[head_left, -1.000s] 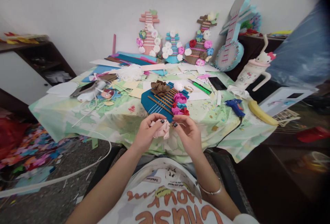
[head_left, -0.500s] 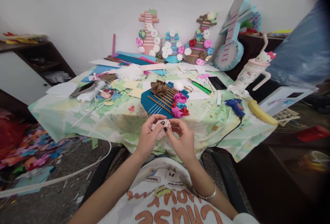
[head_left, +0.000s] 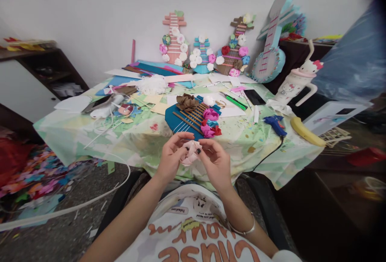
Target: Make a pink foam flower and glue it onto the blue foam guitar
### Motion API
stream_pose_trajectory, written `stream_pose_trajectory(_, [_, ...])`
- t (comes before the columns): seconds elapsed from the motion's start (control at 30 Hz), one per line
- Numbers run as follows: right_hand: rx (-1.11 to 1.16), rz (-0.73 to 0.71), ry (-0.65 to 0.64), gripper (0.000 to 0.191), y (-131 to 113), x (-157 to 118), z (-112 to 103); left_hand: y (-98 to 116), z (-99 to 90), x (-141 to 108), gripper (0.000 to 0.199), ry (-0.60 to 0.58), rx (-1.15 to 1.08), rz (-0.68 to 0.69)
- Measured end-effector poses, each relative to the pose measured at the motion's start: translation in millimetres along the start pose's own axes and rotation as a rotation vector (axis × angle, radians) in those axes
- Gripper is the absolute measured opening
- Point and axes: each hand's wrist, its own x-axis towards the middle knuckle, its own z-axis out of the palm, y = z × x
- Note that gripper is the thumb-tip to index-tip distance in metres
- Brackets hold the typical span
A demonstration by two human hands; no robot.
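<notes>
A pale pink paper flower is held between both hands, just off the table's front edge. My left hand pinches its left side, the thumb pressed on the folded petals. On the other side my right hand grips it with thumb and fingers. Right behind them lies a blue lute-shaped craft piece with brown strips and white strings. A brown paper flower, a white one and pink ones sit on it.
To the right are a blue glue gun, a banana, a green utility knife and a phone. A cup with a straw stands behind. A power strip lies left. Several decorated lute shapes lean on the wall.
Both hands have moved slightly apart around the pink paper flower. More of its folded face now shows between the thumbs. The things on the table have stayed put.
</notes>
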Motion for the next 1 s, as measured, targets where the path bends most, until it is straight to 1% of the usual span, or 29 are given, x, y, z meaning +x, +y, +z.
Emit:
stream_pose_trajectory(0.1, [-0.044,-0.031,0.003,0.018,-1,0,0,1,-3.5,1,0.043,-0.082,-0.017,0.019])
stream_pose_trajectory(0.17, [-0.075,-0.051,0.01,0.017,-2,0,-1,1,-7.5,2,0.044,-0.143,-0.005,0.096])
stream_pose_trajectory(0.23, [-0.124,-0.079,0.022,0.016,-3,0,-2,1,-11.8,3,0.04,-0.196,0.05,0.208])
stream_pose_trajectory(0.3, [-0.191,-0.126,0.035,0.015,-5,0,-3,4,-15.8,4,0.031,-0.244,0.164,0.312])
stream_pose_trajectory(0.37, [-0.259,-0.176,0.04,0.015,-8,-1,-3,9,-19.1,4,0.023,-0.293,0.334,0.403])
stream_pose_trajectory(0.47, [-0.303,-0.212,0.03,0.016,-10,-1,-4,16,-23.7,6,0.023,-0.382,0.606,0.525])
stream_pose_trajectory(0.57, [-0.284,-0.212,0.021,0.018,-9,0,-5,18,-29.0,8,0.026,-0.448,0.749,0.602])
stream_pose_trajectory(0.77, [-0.223,-0.194,0.014,0.021,-4,0,-8,14,-36.7,12,0.023,-0.451,0.786,0.625])
stream_pose_trajectory(1.0, [-0.204,-0.195,-0.017,0.022,-5,-1,-7,13,-36.6,14,0.022,-0.412,0.828,0.677])
